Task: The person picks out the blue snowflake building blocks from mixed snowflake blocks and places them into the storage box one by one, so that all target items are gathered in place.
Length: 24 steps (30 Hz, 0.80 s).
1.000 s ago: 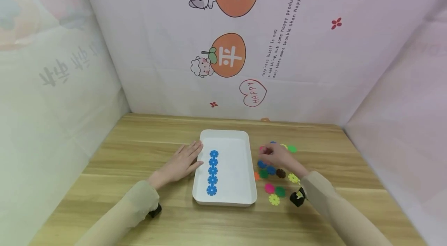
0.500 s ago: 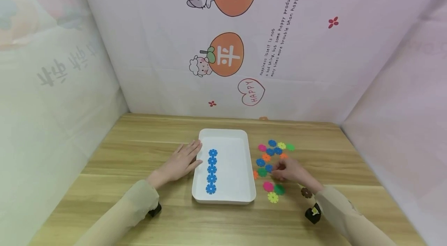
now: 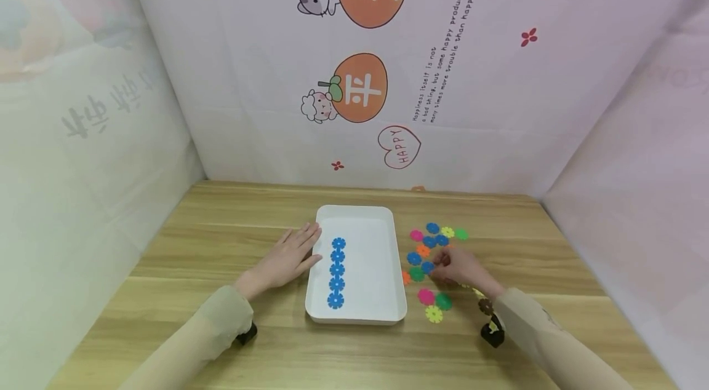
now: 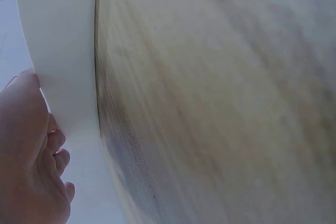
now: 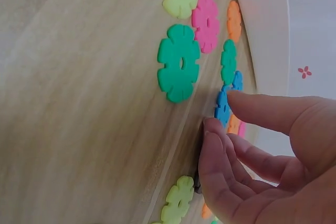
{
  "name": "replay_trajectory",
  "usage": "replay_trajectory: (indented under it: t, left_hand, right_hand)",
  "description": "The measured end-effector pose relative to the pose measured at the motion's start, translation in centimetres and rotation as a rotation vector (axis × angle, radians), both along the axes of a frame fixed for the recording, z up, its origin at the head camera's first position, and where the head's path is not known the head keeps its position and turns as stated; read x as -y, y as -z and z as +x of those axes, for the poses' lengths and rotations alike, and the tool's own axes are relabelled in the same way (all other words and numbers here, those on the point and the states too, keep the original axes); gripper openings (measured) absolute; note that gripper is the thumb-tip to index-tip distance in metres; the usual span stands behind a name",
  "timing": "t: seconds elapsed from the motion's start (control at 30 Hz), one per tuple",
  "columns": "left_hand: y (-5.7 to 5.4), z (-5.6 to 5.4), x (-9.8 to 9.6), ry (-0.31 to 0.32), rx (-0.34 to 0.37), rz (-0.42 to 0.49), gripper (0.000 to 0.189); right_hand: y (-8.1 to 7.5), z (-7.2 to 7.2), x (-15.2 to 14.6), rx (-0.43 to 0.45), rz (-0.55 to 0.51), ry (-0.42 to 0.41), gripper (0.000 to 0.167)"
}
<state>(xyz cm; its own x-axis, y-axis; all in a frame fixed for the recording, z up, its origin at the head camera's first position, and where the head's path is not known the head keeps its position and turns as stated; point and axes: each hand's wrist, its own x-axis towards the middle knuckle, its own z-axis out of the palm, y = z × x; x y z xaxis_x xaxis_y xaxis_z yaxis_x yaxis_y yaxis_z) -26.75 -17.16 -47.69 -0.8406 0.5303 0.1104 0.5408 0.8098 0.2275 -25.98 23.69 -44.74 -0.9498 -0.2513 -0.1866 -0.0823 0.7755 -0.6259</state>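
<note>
In the head view my left hand (image 3: 284, 261) lies with extended fingers along the left rim of the white tray (image 3: 382, 320). The left wrist view shows that hand (image 4: 31, 150) at the tray's side wall (image 4: 65, 51). A column of several joined blue snowflake discs (image 3: 336, 269) lies inside the tray. My right hand (image 3: 460, 267) is low over loose discs to the tray's right. Its thumb and index tips are apart, right at a blue snowflake disc (image 3: 428, 267); this blue disc (image 5: 223, 107) shows through the gap. A dark disc (image 5: 198, 183) is mostly hidden behind the fingers.
Around the right hand lie more discs: a green disc (image 3: 417, 274), a pink disc (image 3: 426, 297), a yellow disc (image 3: 434, 314), an orange disc (image 3: 423, 250) and several others. A brown disc (image 3: 485, 306) sits by the right sleeve. A printed cloth (image 3: 266, 101) stands behind the table.
My right hand has come down from the farther discs toward the near right, then shifted slightly left to the blue disc. The left hand and the tray stay in place.
</note>
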Motion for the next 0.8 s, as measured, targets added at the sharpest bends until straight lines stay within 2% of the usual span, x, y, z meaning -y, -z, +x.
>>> replay_trajectory:
  t: [0.13, 0.47, 0.8]
  left_hand:
    - [-0.1, 0.05, -0.01, 0.001, 0.008, -0.001, 0.069]
    - [0.11, 0.01, 0.03, -0.006, 0.007, -0.008, 0.069]
    - [0.07, 0.04, -0.03, -0.004, 0.005, -0.004, 0.069]
  right_hand:
    - [0.16, -0.28, 0.37, -0.009, 0.012, 0.0, 0.03]
    - [0.36, -0.6, 0.57, -0.007, 0.02, 0.016, 0.025]
    - [0.57, -0.43, 0.18, -0.016, -0.024, 0.005, 0.025]
